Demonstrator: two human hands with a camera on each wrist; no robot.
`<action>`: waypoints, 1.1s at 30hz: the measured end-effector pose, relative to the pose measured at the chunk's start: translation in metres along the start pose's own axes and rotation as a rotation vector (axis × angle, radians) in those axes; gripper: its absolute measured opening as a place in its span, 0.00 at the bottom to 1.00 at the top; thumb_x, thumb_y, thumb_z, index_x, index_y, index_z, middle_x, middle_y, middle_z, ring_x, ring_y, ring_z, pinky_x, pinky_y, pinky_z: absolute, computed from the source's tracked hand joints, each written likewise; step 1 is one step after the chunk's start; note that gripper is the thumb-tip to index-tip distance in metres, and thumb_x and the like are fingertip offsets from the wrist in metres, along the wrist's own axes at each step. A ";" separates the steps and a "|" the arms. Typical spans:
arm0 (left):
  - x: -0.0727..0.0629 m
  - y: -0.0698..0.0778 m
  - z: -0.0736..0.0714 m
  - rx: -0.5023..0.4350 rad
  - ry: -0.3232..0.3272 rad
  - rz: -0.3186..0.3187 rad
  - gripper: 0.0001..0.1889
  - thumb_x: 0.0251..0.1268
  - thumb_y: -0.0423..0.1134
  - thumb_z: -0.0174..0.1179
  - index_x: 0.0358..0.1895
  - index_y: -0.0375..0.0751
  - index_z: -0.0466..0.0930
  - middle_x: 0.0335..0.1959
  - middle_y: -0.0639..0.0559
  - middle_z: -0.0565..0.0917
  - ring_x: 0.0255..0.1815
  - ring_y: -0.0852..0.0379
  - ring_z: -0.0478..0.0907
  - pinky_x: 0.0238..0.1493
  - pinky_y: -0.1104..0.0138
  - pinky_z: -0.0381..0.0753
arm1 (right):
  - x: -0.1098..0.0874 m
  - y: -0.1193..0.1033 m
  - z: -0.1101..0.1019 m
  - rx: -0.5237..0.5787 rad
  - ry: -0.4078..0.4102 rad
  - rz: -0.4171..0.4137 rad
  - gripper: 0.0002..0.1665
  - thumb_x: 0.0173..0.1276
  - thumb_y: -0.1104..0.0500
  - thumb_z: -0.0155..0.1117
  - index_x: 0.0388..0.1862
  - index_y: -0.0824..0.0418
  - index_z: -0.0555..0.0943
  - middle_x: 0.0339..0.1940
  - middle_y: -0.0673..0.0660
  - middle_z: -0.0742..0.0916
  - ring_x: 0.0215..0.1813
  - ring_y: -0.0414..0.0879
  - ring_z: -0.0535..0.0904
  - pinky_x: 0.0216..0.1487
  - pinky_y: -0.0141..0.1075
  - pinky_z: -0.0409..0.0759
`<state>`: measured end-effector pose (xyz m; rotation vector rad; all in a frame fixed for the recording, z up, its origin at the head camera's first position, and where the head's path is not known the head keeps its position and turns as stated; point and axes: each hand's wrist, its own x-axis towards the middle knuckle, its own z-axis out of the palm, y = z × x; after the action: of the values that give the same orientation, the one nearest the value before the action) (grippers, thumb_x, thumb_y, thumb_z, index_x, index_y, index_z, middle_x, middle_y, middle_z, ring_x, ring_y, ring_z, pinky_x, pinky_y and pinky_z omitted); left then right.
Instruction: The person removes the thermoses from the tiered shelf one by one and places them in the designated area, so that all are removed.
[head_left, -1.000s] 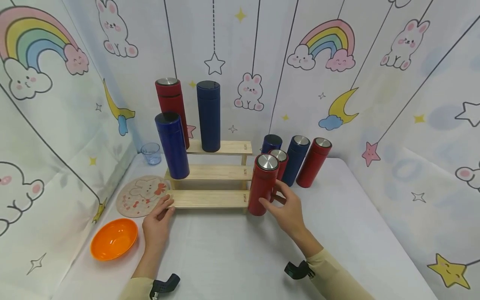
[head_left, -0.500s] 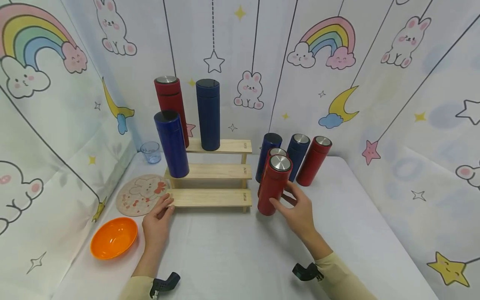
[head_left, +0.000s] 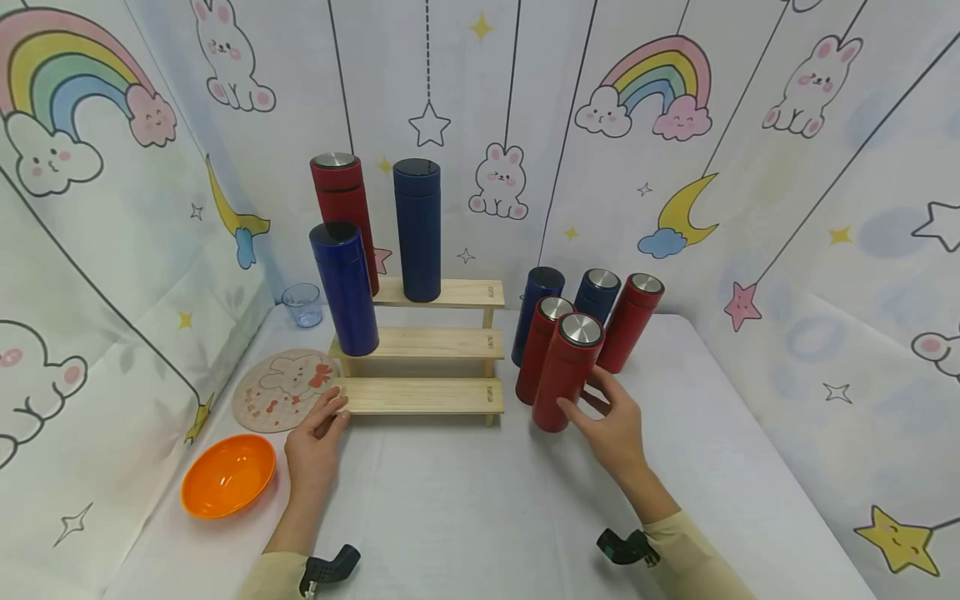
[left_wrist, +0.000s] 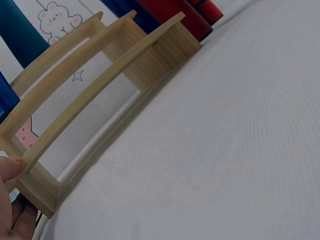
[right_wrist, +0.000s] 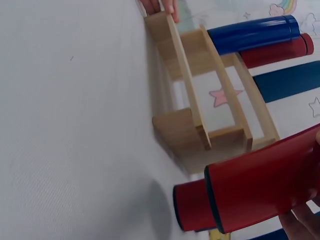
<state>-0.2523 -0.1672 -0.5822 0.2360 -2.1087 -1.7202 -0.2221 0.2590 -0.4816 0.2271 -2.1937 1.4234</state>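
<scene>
My right hand (head_left: 611, 425) grips a red thermos (head_left: 567, 375) with a silver lid, thumb on the near side and fingers behind it. In the right wrist view its base hangs over the table, in front of another red thermos (right_wrist: 192, 205). The left hand (head_left: 315, 442) holds the left end of a three-tier wooden rack (head_left: 420, 396), thumb on top of the lowest shelf and fingers below. On the middle tier stands a glossy blue thermos (head_left: 345, 292). The top tier carries a red thermos (head_left: 345, 208) and a dark blue thermos (head_left: 417, 233). Nothing stands on the lowest shelf.
Right of the rack stand a blue thermos (head_left: 536, 312), a navy one (head_left: 597, 292), a red one (head_left: 630, 325) and another red one (head_left: 538, 358). An orange bowl (head_left: 228, 477), a round rabbit mat (head_left: 273, 400) and a clear cup (head_left: 303, 307) lie at the left.
My right hand has moved right with the red thermos, away from the rack's right end, to in front of the other thermoses. The left hand has stayed on the rack.
</scene>
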 end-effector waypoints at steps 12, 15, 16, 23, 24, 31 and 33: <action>-0.001 0.005 0.000 0.014 -0.006 -0.015 0.15 0.79 0.34 0.67 0.64 0.40 0.89 0.72 0.54 0.82 0.76 0.52 0.75 0.61 0.82 0.74 | 0.006 0.029 -0.013 0.015 0.044 -0.006 0.37 0.63 0.70 0.82 0.71 0.62 0.82 0.61 0.58 0.88 0.61 0.39 0.83 0.61 0.44 0.87; -0.001 0.004 0.000 0.017 -0.003 -0.014 0.15 0.79 0.34 0.67 0.64 0.40 0.89 0.72 0.54 0.82 0.75 0.52 0.76 0.62 0.82 0.74 | 0.009 0.043 -0.014 0.004 0.058 -0.002 0.37 0.63 0.70 0.83 0.71 0.62 0.82 0.61 0.58 0.88 0.61 0.40 0.83 0.60 0.43 0.87; 0.000 0.003 0.000 0.015 0.000 -0.015 0.15 0.80 0.34 0.67 0.64 0.40 0.89 0.72 0.53 0.82 0.75 0.52 0.76 0.62 0.82 0.75 | 0.010 0.045 -0.014 -0.001 0.064 0.004 0.37 0.63 0.71 0.83 0.71 0.63 0.81 0.61 0.59 0.88 0.61 0.39 0.83 0.60 0.45 0.87; 0.001 0.000 0.000 0.018 0.005 -0.022 0.15 0.80 0.34 0.66 0.64 0.40 0.89 0.72 0.53 0.82 0.75 0.52 0.76 0.61 0.81 0.76 | 0.016 0.037 -0.014 0.028 0.103 0.044 0.37 0.63 0.75 0.80 0.71 0.73 0.78 0.60 0.68 0.87 0.58 0.35 0.83 0.61 0.59 0.84; 0.001 0.000 0.000 0.020 0.005 -0.023 0.15 0.80 0.34 0.66 0.64 0.40 0.89 0.72 0.54 0.82 0.75 0.53 0.76 0.61 0.81 0.76 | 0.017 0.033 -0.015 0.033 0.104 0.045 0.37 0.63 0.74 0.80 0.71 0.74 0.78 0.60 0.68 0.87 0.58 0.35 0.83 0.61 0.60 0.84; 0.002 -0.002 0.000 0.018 0.004 -0.029 0.15 0.80 0.35 0.66 0.64 0.41 0.89 0.72 0.56 0.82 0.76 0.54 0.75 0.62 0.80 0.76 | 0.025 0.028 -0.021 0.007 0.113 0.042 0.35 0.65 0.72 0.80 0.71 0.74 0.79 0.58 0.68 0.87 0.56 0.37 0.84 0.60 0.60 0.84; 0.002 -0.001 0.000 0.013 0.001 -0.035 0.15 0.80 0.35 0.66 0.64 0.41 0.89 0.72 0.56 0.82 0.76 0.55 0.74 0.63 0.80 0.75 | 0.026 0.030 -0.021 -0.002 0.118 0.046 0.35 0.65 0.72 0.79 0.70 0.74 0.79 0.58 0.68 0.87 0.55 0.38 0.84 0.60 0.61 0.84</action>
<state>-0.2540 -0.1679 -0.5833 0.2790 -2.1275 -1.7259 -0.2495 0.2947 -0.4863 0.0906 -2.1169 1.4218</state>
